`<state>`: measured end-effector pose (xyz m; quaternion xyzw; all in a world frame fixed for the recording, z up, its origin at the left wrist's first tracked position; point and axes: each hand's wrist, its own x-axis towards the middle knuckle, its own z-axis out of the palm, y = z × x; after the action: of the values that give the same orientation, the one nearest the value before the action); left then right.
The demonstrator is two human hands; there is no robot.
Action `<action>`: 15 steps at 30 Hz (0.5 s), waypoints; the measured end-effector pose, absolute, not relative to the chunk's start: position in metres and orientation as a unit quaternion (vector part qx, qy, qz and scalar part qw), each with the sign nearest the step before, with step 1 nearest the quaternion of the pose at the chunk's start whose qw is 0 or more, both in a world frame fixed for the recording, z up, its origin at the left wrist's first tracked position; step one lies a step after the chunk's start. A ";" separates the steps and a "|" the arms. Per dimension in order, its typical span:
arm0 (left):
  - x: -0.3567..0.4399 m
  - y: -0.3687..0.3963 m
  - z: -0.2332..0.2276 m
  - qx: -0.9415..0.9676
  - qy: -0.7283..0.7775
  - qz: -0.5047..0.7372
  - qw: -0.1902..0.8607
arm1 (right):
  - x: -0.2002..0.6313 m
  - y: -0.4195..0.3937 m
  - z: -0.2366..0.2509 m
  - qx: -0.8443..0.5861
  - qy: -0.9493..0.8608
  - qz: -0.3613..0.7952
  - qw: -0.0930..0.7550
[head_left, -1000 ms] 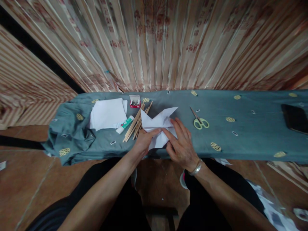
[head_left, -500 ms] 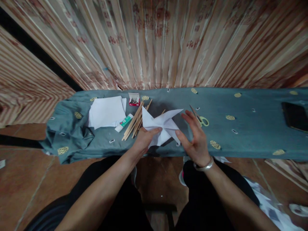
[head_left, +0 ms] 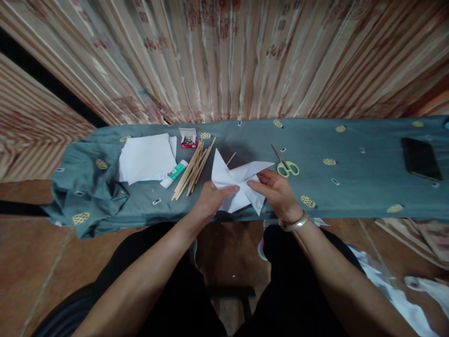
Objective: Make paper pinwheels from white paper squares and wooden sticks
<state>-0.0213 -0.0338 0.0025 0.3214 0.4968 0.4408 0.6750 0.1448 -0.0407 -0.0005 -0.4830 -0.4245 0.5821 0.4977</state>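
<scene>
A white paper pinwheel [head_left: 235, 177] is held between my hands above the near edge of the cloth-covered table. My left hand [head_left: 213, 196] grips it from the left, the thumb pressed near its centre and the other fingers hidden beneath. From the right, my right hand [head_left: 275, 192] pinches the paper, its thumb on top by the middle and fingers behind a blade. The folded points spread outward around the centre. Just left of the pinwheel lies a bundle of wooden sticks [head_left: 193, 171]; one more stick [head_left: 231, 158] pokes out behind it.
Scissors with pale green handles [head_left: 287, 167] lie right of the pinwheel. Left are a stack of white paper [head_left: 149, 158], a glue tube [head_left: 174, 174] and an open red box [head_left: 188, 139] of small metal pieces. A black phone [head_left: 421, 158] rests far right. A curtain [head_left: 224, 70] hangs behind.
My right hand, open with spread fingers earlier, has closed on the right side of the pinwheel. My left hand keeps its grip. The whole view has shifted slightly.
</scene>
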 end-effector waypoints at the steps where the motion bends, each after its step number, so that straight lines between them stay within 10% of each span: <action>1: -0.021 -0.034 0.003 0.321 0.497 0.443 0.674 | 0.145 -0.040 -0.001 -0.486 -0.424 0.580 0.498; 9: -0.021 -0.035 0.003 0.320 0.492 0.450 0.673 | 0.144 -0.039 -0.007 -0.475 -0.462 0.564 0.493; 15: -0.021 -0.031 0.004 0.300 0.488 0.501 0.649 | 0.145 -0.044 -0.005 -0.569 -0.596 0.247 0.510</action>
<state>-0.0213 -0.0309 0.0038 0.3004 0.4881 0.5008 0.6486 0.1453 -0.0443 -0.0051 -0.5691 -0.5961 0.2470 0.5096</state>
